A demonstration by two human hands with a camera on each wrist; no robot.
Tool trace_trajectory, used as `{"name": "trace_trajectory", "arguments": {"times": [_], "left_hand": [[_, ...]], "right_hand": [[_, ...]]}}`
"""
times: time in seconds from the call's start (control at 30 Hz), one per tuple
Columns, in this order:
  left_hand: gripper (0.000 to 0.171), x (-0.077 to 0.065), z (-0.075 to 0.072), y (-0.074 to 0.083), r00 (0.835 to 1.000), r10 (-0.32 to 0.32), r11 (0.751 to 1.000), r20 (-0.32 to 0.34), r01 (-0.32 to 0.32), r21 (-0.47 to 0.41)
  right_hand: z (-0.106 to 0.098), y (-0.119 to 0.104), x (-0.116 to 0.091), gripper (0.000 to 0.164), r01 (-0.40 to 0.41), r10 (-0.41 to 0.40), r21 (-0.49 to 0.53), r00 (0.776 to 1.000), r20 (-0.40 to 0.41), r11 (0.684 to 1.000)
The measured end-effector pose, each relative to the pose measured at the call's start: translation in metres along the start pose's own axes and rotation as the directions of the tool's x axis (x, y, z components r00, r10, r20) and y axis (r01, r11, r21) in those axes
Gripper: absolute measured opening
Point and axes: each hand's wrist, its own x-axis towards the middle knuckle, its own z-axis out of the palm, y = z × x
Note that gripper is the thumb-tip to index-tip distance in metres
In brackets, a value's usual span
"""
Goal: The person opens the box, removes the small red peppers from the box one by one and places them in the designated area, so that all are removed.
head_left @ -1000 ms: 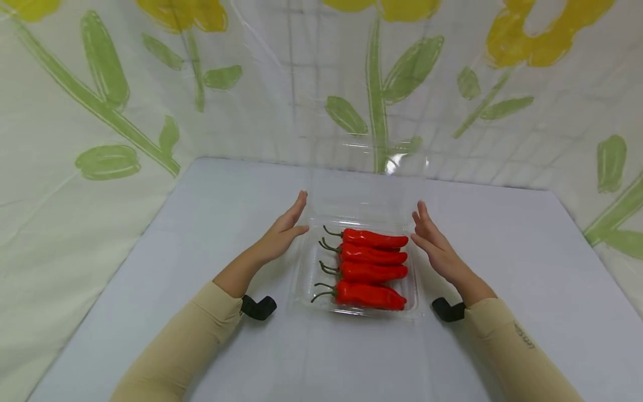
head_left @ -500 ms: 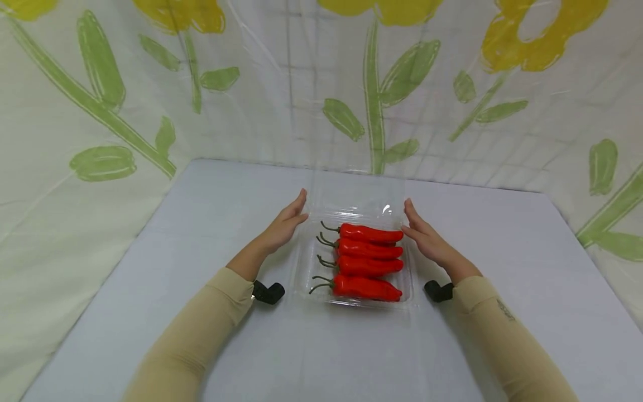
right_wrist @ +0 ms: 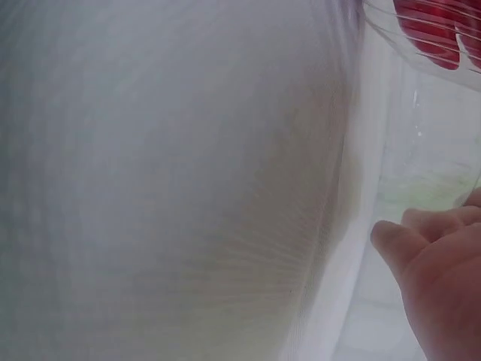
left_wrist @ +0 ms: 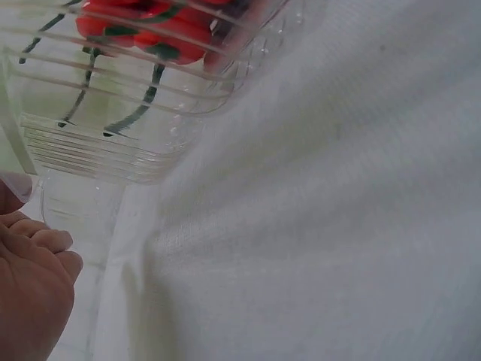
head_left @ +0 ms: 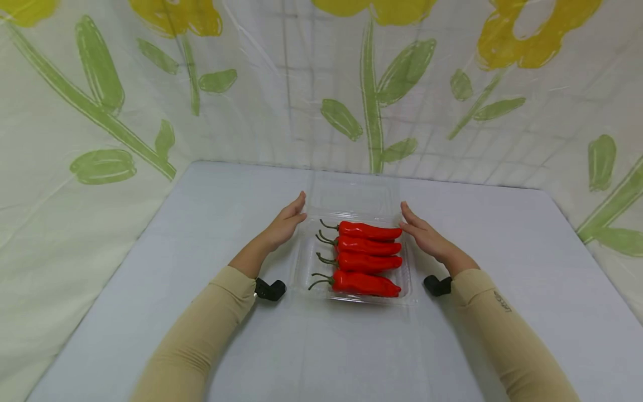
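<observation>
A clear plastic clamshell box (head_left: 301, 279) holds several red chili peppers (head_left: 368, 262), lying in rows with their green stems toward the left. Its see-through lid (head_left: 351, 195) leans back from the far edge. Beside the far left corner is my left hand (head_left: 282, 228), fingers extended and thumb tip right at the rim; the left wrist view shows the ribbed box wall (left_wrist: 90, 150) close by the thumb. My right hand (head_left: 427, 237) mirrors it at the far right corner, fingers pointing forward along the side. In the right wrist view its fingers (right_wrist: 398, 241) lie below the box's curved edge.
The box stands on a white-covered table (head_left: 241, 195). Behind it hangs a whitish curtain (head_left: 261, 100) printed with yellow flowers and green leaves. Dark wrist-worn cameras (head_left: 271, 290) jut inward from both sleeves, near the box's sides.
The lid has tipped farther back and now looks lower behind the box. My right hand has come left to the box's side; the left hand has stayed nearly in place.
</observation>
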Motion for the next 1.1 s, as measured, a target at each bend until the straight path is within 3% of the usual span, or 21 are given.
{"name": "trace_trajectory", "arguments": {"times": [0.3, 0.4, 0.5, 0.67, 0.8, 0.97, 1.1], "left_hand": [[0.061, -0.003, 0.003, 0.001, 0.998, -0.046, 0.999, -0.046, 0.045, -0.013], [0.063, -0.012, 0.007, 0.005, 0.993, -0.084, 0.996, -0.082, 0.082, -0.033], [0.066, -0.03, 0.016, 0.011, 0.984, -0.138, 0.988, -0.108, 0.129, -0.089], [0.071, -0.062, 0.039, 0.019, 0.974, -0.2, 0.95, -0.108, 0.166, -0.266], [0.074, -0.078, 0.053, 0.018, 0.975, -0.191, 0.923, -0.108, 0.141, -0.359], [0.077, -0.083, 0.058, 0.01, 0.983, -0.143, 0.921, -0.116, 0.089, -0.38], [0.078, -0.085, 0.059, 0.006, 0.987, -0.111, 0.932, -0.113, 0.065, -0.355]], "right_hand": [[-0.006, -0.007, 0.001, 0.064, -0.023, 0.022, -0.087, 1.0, -0.004, 0.996], [-0.011, -0.014, -0.001, 0.064, 0.016, -0.023, -0.198, 0.999, -0.031, 0.98], [-0.016, -0.029, -0.004, 0.063, 0.069, -0.083, -0.32, 0.996, -0.029, 0.945], [-0.018, -0.056, -0.01, 0.063, 0.139, -0.124, -0.441, 0.99, 0.063, 0.887], [-0.014, -0.07, -0.008, 0.064, 0.183, -0.119, -0.477, 0.98, 0.161, 0.86], [-0.004, -0.084, -0.002, 0.06, 0.255, -0.132, -0.472, 0.951, 0.279, 0.844], [0.006, -0.091, 0.003, 0.059, 0.261, -0.099, -0.466, 0.934, 0.344, 0.846]]}}
